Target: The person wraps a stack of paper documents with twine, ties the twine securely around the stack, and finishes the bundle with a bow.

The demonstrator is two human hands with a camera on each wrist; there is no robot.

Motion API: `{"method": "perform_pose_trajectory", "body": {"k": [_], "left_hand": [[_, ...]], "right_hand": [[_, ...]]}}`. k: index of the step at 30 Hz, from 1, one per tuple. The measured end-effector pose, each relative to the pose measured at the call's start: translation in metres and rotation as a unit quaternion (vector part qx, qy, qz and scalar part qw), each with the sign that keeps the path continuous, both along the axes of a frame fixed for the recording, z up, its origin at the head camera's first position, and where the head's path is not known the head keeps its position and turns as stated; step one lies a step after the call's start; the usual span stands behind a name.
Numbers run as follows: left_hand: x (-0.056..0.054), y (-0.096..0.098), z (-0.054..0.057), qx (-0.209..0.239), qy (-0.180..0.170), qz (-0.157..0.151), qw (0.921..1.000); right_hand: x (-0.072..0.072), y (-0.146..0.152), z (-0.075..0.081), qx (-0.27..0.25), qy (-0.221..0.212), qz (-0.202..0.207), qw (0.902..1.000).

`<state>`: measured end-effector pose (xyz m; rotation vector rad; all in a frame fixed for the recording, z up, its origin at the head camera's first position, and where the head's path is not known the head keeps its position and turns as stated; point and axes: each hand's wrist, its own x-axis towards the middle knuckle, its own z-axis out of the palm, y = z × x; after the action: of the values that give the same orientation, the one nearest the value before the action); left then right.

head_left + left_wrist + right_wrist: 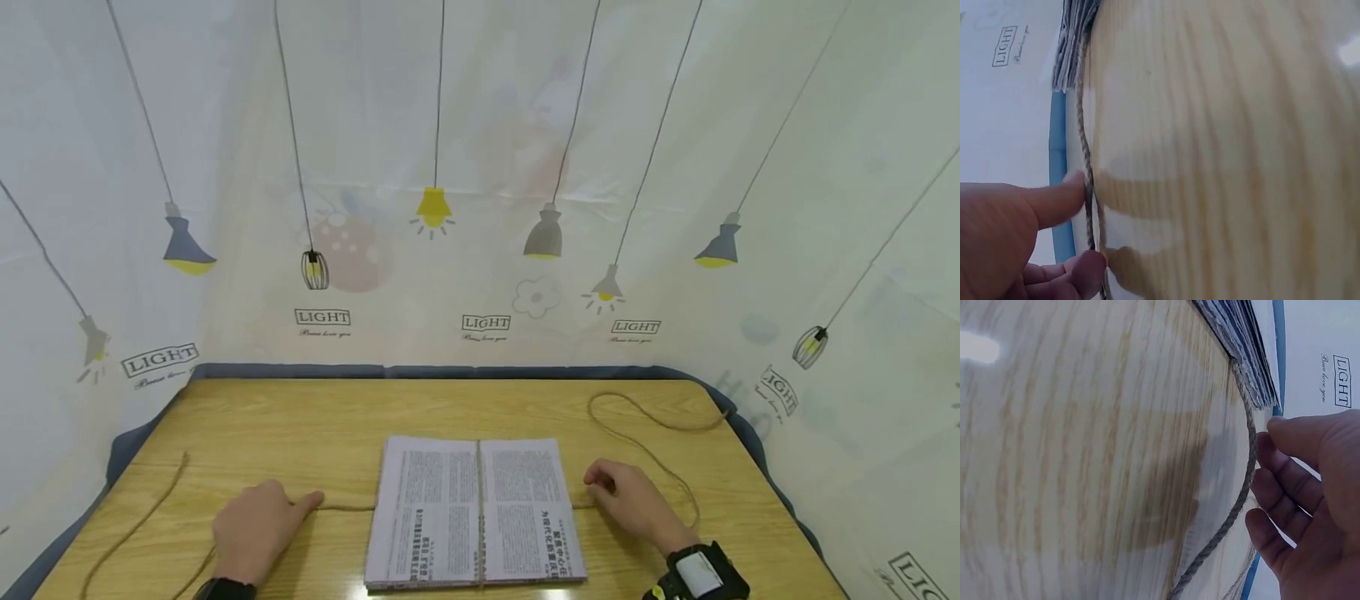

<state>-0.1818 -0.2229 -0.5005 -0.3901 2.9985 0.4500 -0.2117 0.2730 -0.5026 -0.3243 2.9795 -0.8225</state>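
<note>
Rope (1251,444) crosses the top of a newspaper stack (435,517), which lies on the wooden table (300,417) between 2 hands, and comes out at both sides. The left hand (258,527) loosely holds its length, thumb and fingers apart along it. The right hand (632,502), softly curled and holding nothing, is just beside the other length.

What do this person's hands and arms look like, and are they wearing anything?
Both the left hand and right hand are bare; no gloves or sleeves show. The left wrist has a black band, mostly cut off by the picture's edge. The right wrist has a bulky black strap with a pale rectangular panel and a small yellow patch.
</note>
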Motion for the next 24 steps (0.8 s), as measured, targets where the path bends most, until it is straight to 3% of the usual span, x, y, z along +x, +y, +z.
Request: {"method": "perform_pose_trajectory", "body": {"k": [10, 14, 17, 22, 24], "left_hand": [[-0.007, 0.002, 0.007, 0.052, -0.012, -0.013, 0.9985], [-0.009, 0.002, 0.005, 0.063, -0.01, -0.003, 0.998], [-0.012, 0.002, 0.004, 0.083, 0.013, 0.019, 0.9963], [-0.02, 0.003, 0.0, 0.145, 0.08, 0.035, 0.9855], [-0.023, 0.003, -0.003, 0.205, 0.09, 0.048, 0.9734]], "right_hand": [[0.001, -0.004, 0.0, -0.002, -0.003, -0.018, 0.9998], [0.0, -0.004, -0.001, -0.013, -0.018, -0.025, 0.9994], [0.001, -0.003, -0.001, -0.02, -0.023, -0.022, 0.9993], [0.003, 0.0, 0.0, -0.033, -0.018, -0.014, 0.9992], [0.003, 0.0, -0.001, -0.036, -0.016, -0.011, 0.9992]]}}
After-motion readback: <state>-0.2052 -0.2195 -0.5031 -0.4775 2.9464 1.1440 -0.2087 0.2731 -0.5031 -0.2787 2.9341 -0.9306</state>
